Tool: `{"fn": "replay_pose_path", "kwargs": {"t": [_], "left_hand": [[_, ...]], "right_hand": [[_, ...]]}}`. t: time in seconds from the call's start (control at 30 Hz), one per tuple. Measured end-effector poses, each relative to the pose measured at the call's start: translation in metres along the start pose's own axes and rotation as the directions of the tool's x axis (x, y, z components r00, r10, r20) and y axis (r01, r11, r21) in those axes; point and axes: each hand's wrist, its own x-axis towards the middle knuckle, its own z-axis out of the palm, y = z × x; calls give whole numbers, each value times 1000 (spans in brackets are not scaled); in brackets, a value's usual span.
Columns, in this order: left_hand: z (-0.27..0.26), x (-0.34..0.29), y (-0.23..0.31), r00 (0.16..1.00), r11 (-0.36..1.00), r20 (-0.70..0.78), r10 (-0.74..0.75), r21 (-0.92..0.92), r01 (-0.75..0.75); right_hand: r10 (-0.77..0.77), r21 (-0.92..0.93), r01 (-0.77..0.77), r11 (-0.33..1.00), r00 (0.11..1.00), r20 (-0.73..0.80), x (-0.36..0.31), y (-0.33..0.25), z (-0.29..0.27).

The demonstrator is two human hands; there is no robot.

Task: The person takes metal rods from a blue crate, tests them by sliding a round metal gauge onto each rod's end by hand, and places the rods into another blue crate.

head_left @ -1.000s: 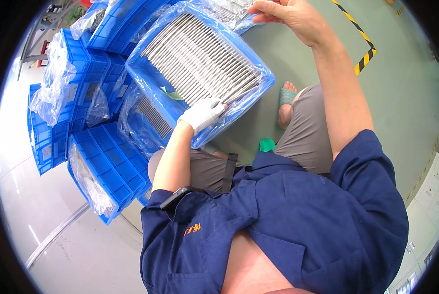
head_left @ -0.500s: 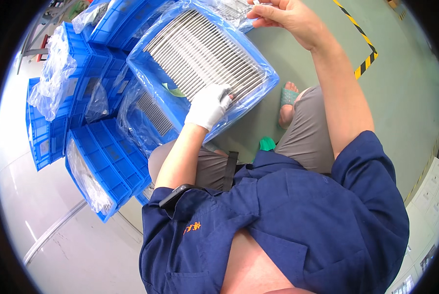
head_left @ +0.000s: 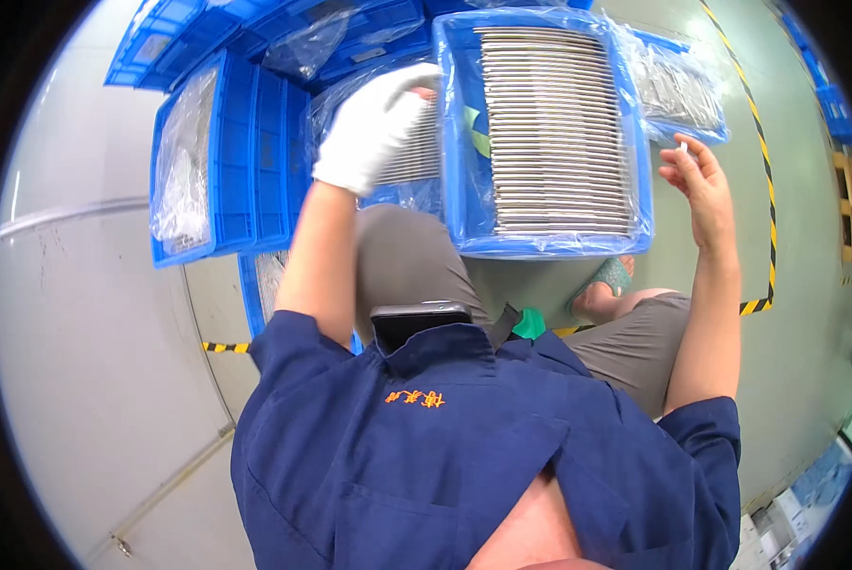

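Observation:
My left hand (head_left: 369, 133), in a white glove with a bare fingertip, is over a lower blue crate where thin metal rods (head_left: 411, 157) lie in a row. Motion smears its fingers, so I cannot make out a hold. Bare, my right hand (head_left: 699, 180) is raised to the right of the main crate, thumb and finger pinching a small white piece (head_left: 683, 147). Between the hands stands the blue crate (head_left: 549, 249), lined with clear plastic film and filled with a long row of silvery metal rods (head_left: 554, 133). A pale green scrap (head_left: 477, 133) sits at its left inner side.
Stacked blue crates (head_left: 269, 157) stand on the left, more at the back. At the far right is a film-covered crate of metal parts (head_left: 678, 90). Yellow-black tape (head_left: 770, 218) marks the floor. A phone (head_left: 421, 318) sticks out of my chest pocket.
My left hand has left the rods in the main crate and moved left over the lower crate. The view has turned, and my right hand now appears lower, still pinching the white piece.

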Motion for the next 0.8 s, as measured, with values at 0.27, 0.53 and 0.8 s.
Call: {"fn": "replay_pose_path", "kwargs": {"t": [0.27,0.53,0.8], "left_hand": [[-46,-102,-196,928,802,-184,-325,467,373],[23,-116,-286,844,769,159,-512,522,368],[76,-93,-338,809,661,189,-557,691,294]], "right_hand": [[-447,-698,276,661,892,-70,5,76,59],[-410,-799,297,522,910,70,-11,86,64],[-415,-790,160,592,901,-128,-30,39,12]]}}
